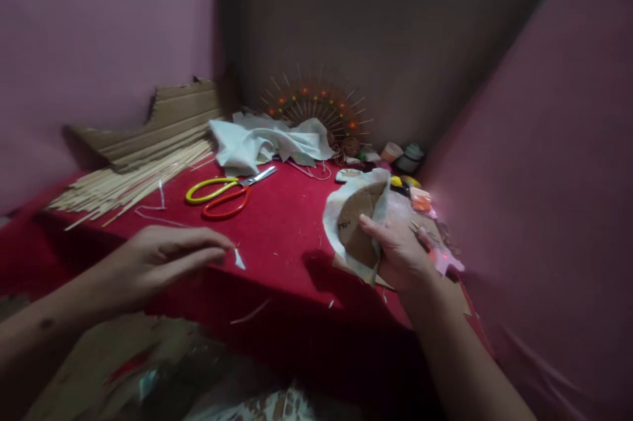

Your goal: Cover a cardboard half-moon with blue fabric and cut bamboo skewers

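In my right hand (pixel 400 249) is a curved brown cardboard piece (pixel 359 226), gripped at its edge with the thumb on its face. Thin white cloth (pixel 333 210) wraps around its rim, and small dark marks are written on the card. My left hand (pixel 173 259) is over the front of the table with thumb and forefinger closed together. A small scrap of white cloth (pixel 239 259) shows right at those fingertips. Beyond this hand lie scissors (pixel 237 191) with one yellow and one red handle, blades apart, touched by neither hand.
Thin wooden sticks (pixel 143 180) and torn cardboard (pixel 178 117) lie at the left. Crumpled white cloth (pixel 277 144) sits before a decorated fan of sticks (pixel 316 101). A glue gun (pixel 438 253) rests on the right, near small containers (pixel 410 157). Red cloth (pixel 277 223) covers the table.
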Demonstrator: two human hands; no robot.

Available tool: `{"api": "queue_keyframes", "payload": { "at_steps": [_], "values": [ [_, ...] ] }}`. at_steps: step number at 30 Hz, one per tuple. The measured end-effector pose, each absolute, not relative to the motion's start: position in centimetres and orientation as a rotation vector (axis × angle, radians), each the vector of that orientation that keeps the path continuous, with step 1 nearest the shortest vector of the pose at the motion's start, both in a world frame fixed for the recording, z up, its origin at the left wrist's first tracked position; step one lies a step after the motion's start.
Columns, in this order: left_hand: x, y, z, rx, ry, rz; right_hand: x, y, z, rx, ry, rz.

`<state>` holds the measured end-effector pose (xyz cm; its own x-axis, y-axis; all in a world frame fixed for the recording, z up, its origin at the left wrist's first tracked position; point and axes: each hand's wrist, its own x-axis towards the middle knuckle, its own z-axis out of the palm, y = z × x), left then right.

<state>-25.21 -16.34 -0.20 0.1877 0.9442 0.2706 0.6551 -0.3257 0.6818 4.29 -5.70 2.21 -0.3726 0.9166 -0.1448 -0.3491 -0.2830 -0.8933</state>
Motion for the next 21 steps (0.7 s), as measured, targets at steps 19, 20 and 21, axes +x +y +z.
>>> {"api": "queue_keyframes", "payload": {
  "at_steps": [19,20,21],
  "values": [
    [-17.5,-1.5,5.4,1.597,0.445,0.389,3.7,-6.4,2.0,-0.932,-1.526,1.991],
    [-17.6,-1.7,5.8,1.617,0.457,0.371,3.8,-6.4,2.1,-0.948,-1.567,1.972],
    [-17.8,-1.9,6.2,1.652,0.478,0.374,3.9,-6.4,2.3,-0.983,-1.61,1.94]
  ]
}}
